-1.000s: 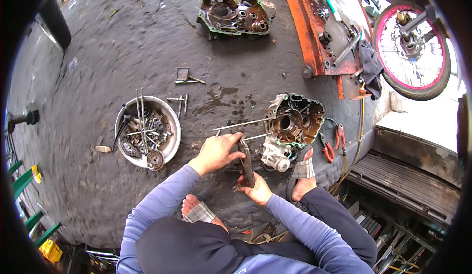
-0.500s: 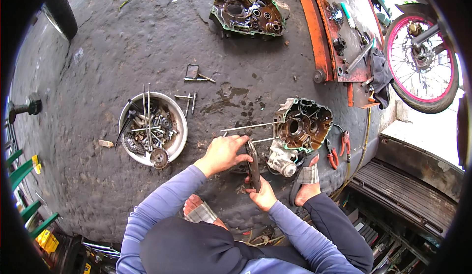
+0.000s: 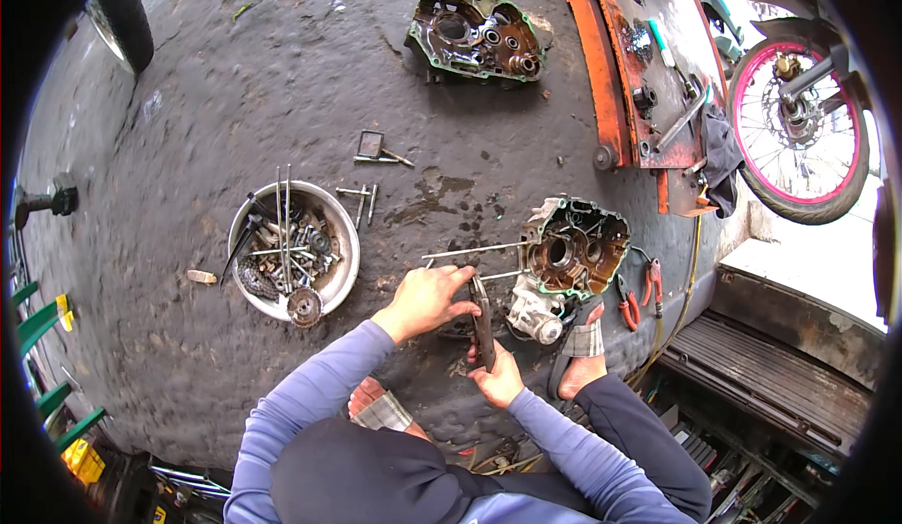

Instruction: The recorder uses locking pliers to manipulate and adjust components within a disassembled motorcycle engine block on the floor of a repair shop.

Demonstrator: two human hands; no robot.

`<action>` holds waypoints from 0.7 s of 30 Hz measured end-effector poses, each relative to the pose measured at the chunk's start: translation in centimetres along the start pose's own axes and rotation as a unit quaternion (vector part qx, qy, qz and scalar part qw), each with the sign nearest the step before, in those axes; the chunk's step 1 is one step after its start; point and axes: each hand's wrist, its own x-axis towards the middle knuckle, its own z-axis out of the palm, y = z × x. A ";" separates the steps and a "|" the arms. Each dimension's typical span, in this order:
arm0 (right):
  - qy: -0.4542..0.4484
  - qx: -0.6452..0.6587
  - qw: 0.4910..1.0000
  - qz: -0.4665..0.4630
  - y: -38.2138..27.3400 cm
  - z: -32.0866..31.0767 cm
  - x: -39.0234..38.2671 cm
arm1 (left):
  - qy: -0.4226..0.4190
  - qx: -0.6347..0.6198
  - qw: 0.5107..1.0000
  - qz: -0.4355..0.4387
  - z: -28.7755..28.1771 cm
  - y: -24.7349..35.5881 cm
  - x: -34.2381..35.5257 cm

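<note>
Between my hands is a dark, flat metal part [image 3: 483,325], seen nearly edge-on, so its kind is hard to make out. My left hand [image 3: 427,300] grips its upper end, thumb on the near face. Lower down, my right hand [image 3: 499,376] has its fingers closed around the other end. Just beyond and to the right lies an engine crankcase half [image 3: 575,250] with a green gasket edge and long studs pointing left toward my left hand. A pale round housing [image 3: 536,312] adjoins it on the near side.
A metal bowl [image 3: 349,247] of bolts, a chain and a gear sits left. Another crankcase half [image 3: 477,35] lies at the far side. Red-handled pliers [image 3: 628,312] rest by my right foot. An orange metal stand [image 3: 601,73] with tools and a pink-rimmed motorcycle wheel [image 3: 799,129] are at right.
My view has shifted slightly, so the surroundings sit a little differently. Both hands keep their hold on the dark metal part, with barely any movement.
</note>
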 end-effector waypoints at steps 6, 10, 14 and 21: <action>0.013 -0.012 0.999 0.037 -1.3 -0.1 -0.6 | 0.011 -0.023 1.000 0.012 0.4 -0.1 0.4; -0.126 -0.025 0.946 0.298 -11.8 -3.8 -0.9 | 0.033 -0.015 0.999 0.022 0.5 0.0 -0.1; -0.136 -0.029 0.929 0.344 -14.3 -3.0 -0.1 | 0.048 0.018 0.998 0.022 -0.2 0.0 -1.2; 0.002 -0.001 1.000 0.009 1.0 0.1 0.4 | 0.093 0.103 0.989 0.051 1.6 0.5 -0.2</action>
